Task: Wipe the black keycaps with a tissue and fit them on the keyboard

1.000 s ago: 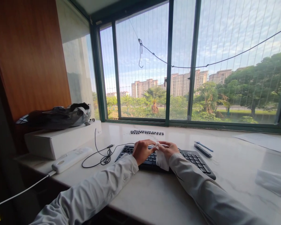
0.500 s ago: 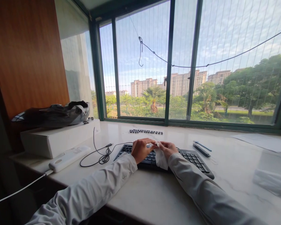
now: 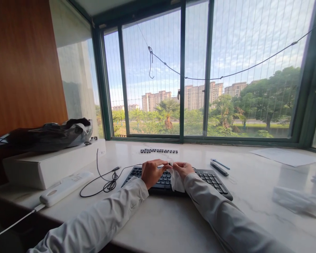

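My left hand point(image 3: 153, 173) is closed in a pinch above the black keyboard point(image 3: 214, 181), its fingertips meeting those of my right hand. A small dark piece, which looks like a keycap point(image 3: 170, 164), shows between the fingertips. My right hand point(image 3: 183, 169) is closed on a white tissue point(image 3: 177, 182), which wraps by the fingertips and hangs down over the keyboard's front. Both hands hide part of the middle keys. Behind the keyboard, several loose black keycaps point(image 3: 159, 151) lie in rows on the white marble-look countertop point(image 3: 158, 218).
A coiled black cable point(image 3: 110, 185) lies left of the keyboard. Farther left are a white power strip point(image 3: 65, 188) and a white box point(image 3: 50, 168) under a dark plastic bag point(image 3: 47, 135). Pens point(image 3: 219, 168), paper point(image 3: 279, 156) and clear plastic point(image 3: 297, 202) lie right. A window point(image 3: 158, 70) stands behind.
The view has swung slightly to the right, so everything sits farther left in the picture. My hands keep hold of the tissue and small dark piece; the fingers have shifted only slightly.
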Demonstrator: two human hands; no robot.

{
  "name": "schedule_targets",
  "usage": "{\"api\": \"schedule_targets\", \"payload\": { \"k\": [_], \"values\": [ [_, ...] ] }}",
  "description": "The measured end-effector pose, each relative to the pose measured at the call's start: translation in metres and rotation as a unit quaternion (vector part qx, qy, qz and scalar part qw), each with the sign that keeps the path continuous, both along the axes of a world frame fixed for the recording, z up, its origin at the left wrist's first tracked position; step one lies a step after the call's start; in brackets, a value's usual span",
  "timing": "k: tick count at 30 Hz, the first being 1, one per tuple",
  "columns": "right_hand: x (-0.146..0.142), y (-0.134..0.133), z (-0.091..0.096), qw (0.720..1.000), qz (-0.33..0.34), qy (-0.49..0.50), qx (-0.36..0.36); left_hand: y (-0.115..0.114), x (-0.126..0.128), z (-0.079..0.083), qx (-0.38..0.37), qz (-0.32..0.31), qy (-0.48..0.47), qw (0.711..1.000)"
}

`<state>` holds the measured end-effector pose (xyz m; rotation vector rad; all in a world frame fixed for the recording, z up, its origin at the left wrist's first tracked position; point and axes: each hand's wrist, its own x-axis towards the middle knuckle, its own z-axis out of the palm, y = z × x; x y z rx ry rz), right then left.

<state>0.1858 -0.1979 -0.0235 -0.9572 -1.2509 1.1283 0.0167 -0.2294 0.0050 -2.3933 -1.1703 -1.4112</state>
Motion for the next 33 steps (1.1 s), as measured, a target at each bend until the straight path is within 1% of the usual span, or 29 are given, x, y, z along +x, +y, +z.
{"api": "schedule_targets", "payload": {
  "k": [4, 8, 11, 14, 17, 20, 24, 29, 33],
  "values": [
    [-0.001, 0.000, -0.002, 1.000, -0.001, 0.005, 0.015, 0.000, -0.001, 0.001, 0.005, 0.009, -0.003, 1.000],
    [-0.003, -0.005, 0.002, 0.999, 0.032, -0.006, 0.019, -0.001, -0.002, 0.003, 0.009, 0.029, 0.000, 1.000],
    [-0.002, -0.006, 0.003, 0.998, 0.051, -0.032, 0.019, -0.001, -0.002, 0.003, 0.005, 0.036, 0.028, 0.999],
    [0.001, -0.002, -0.001, 0.995, 0.089, -0.048, 0.020, -0.001, -0.003, 0.002, -0.002, 0.029, 0.066, 0.997],
    [0.003, 0.005, -0.007, 0.991, 0.120, -0.058, 0.020, 0.000, -0.003, 0.001, -0.015, 0.000, 0.092, 0.996],
    [0.005, 0.011, -0.010, 0.991, 0.116, -0.055, 0.028, -0.001, -0.001, 0.002, -0.025, -0.013, 0.097, 0.995],
    [0.005, 0.010, -0.007, 0.991, 0.115, -0.039, 0.056, -0.005, 0.002, 0.006, -0.018, 0.004, 0.090, 0.996],
    [0.004, -0.002, 0.003, 0.991, 0.062, -0.101, 0.058, -0.009, 0.002, 0.009, 0.012, 0.048, 0.132, 0.990],
    [0.002, -0.008, 0.004, 0.987, 0.045, -0.139, 0.066, -0.007, 0.000, 0.008, 0.024, 0.055, 0.175, 0.983]
  ]
}}
